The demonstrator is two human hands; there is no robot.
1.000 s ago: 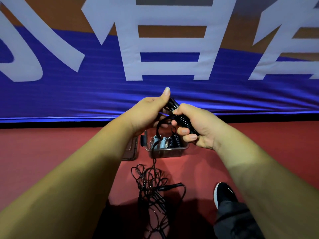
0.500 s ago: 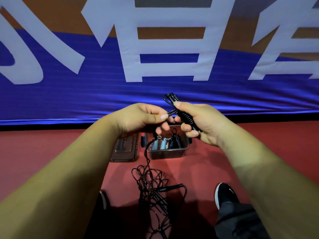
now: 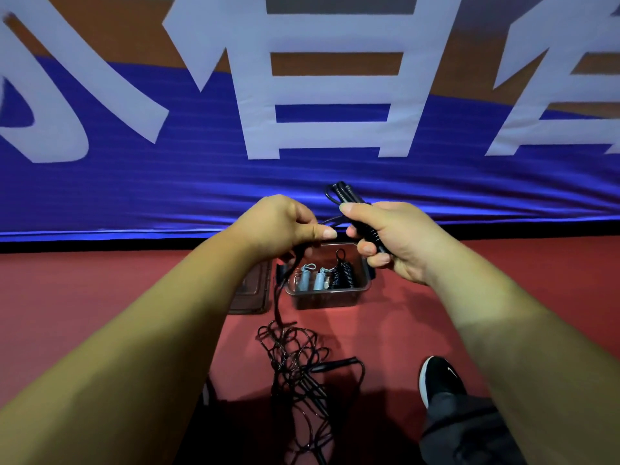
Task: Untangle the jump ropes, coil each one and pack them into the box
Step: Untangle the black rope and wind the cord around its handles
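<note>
Right hand (image 3: 399,239) raised above the box (image 3: 328,298), fingers (image 3: 369,246) curled tight round a pair of black handles (image 3: 344,194), ribbed or wound with cord, hard to tell which. Top of the handles jutting out past the index finger, tilted up and to the left; lower end hidden in the palm. Left hand (image 3: 285,226) just beside, thumb and fingers pressed together, pinching the black cord (image 3: 330,219) close to the handles. From that pinch, a short stretch of cord across to the right hand. From under the left palm, the rest dropping down to a loose tangle (image 3: 295,364) on the red floor (image 3: 100,313), nearer than the box. In the clear box, side by side: two pale blue coiled ropes (image 3: 305,280) on the left, black coiled ropes (image 3: 344,278) on the right. Lid (image 3: 251,292) flat on the floor by the box's left wall, touching or only near, impossible to tell. Black shoe (image 3: 439,377) at lower right, apart from the tangle. Behind, a blue banner (image 3: 167,182) with large white characters.
</note>
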